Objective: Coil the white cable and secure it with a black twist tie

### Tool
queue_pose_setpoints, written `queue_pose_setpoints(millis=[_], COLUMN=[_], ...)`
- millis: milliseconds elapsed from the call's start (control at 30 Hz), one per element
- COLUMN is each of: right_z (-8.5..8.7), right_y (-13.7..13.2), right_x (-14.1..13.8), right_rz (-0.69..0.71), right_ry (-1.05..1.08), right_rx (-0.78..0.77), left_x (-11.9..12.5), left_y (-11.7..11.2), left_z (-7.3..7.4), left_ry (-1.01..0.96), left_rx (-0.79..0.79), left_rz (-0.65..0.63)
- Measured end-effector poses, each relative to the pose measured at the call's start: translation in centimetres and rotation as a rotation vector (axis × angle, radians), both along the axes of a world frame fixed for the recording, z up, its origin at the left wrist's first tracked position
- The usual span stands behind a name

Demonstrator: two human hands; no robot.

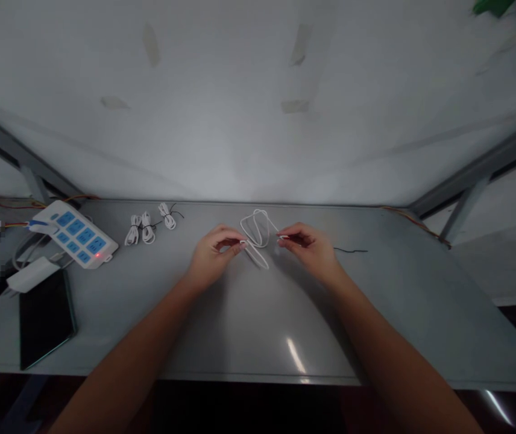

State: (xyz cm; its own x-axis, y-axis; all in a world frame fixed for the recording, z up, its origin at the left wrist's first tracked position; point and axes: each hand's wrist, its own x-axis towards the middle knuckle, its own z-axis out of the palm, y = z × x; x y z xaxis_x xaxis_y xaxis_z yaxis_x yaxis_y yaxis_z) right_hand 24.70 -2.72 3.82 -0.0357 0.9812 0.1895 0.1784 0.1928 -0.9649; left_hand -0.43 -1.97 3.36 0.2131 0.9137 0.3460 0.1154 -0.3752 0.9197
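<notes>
A loose white cable lies in loops on the grey table between my hands. My left hand pinches one end of it between thumb and fingers. The other end sits in the pinch of my right hand, a little to the right. Beyond the right hand, a thin black tie lies stretched out on the tabletop. Three white cable bundles, among them, rest to the left, bound with black ties.
On the left, a white power strip with blue sockets shows a red light. A white adapter lies against a dark tablet near the front left. The table meets a pale wall, with metal posts at both sides.
</notes>
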Motion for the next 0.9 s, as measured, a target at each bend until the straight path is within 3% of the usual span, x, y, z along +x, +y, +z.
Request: queue_pose_setpoints(millis=[267,400,467,567,700,900], right_z=[-0.3,-0.4,-0.5,-0.8,-1.2,-1.3], right_y=[0.6,1.1,1.4,1.6,1.8,1.9], right_x=[0.3,1.1,1.4,1.7,1.8,1.9], right_rz=[-0.171,-0.268,-0.288,-0.285,-0.287,-0.275], right_ry=[0.1,0.17,0.226,0.27,0.268,0.262], right_rx=[-0.131,-0.145,-0.157,-0.179,-0.193,-0.205], left_x=[-0.5,-0.8,-1.0,-1.4,-1.7,-1.7], left_y=[0.5,0.7,0.6,0.2,0.1,0.5], left_z=[-0.1,-0.5,-0.5,0.1,0.9,1.1], left_ry=[0.148,0.077,0.12,0.345,0.598,0.885], left_rx=[0.007,-0.001,0.009,0.057,0.225,0.377], left_rz=[0.138,0.173,0.148,0.041,-0.116,-0.182])
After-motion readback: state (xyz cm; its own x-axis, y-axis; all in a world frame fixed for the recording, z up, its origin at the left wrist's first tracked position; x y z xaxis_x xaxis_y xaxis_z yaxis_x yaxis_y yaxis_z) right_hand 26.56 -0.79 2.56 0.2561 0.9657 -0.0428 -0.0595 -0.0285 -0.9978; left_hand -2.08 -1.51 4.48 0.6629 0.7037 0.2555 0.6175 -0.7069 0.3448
